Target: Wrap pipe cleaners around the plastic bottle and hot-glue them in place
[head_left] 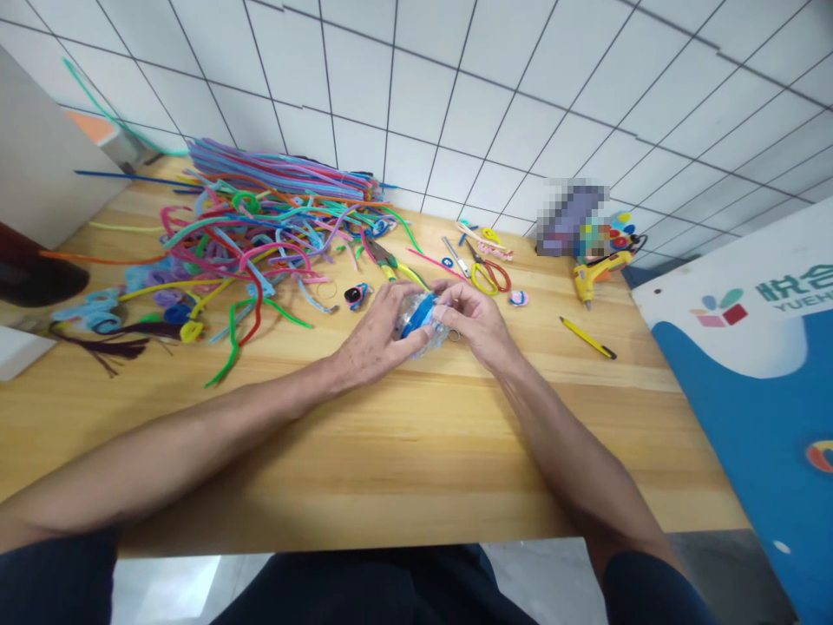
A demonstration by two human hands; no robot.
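Observation:
Both my hands meet over the middle of the wooden table [403, 451]. My left hand [377, 334] curls round a small clear plastic packet [420, 319] with something blue inside it. My right hand [472, 319] pinches the same packet from the right side, fingers bent over its top. The packet rests low, just above the tabletop. A small black and blue coiled piece [357, 296] lies just left of my left hand.
A big heap of coloured pipe cleaners [260, 226] covers the table's back left. Green-handled pliers [396, 265], yellow-and-red scissors [488, 271], a yellow glue gun [595, 276] and a yellow utility knife [587, 338] lie behind and right. A blue-and-white board [755, 373] stands at right.

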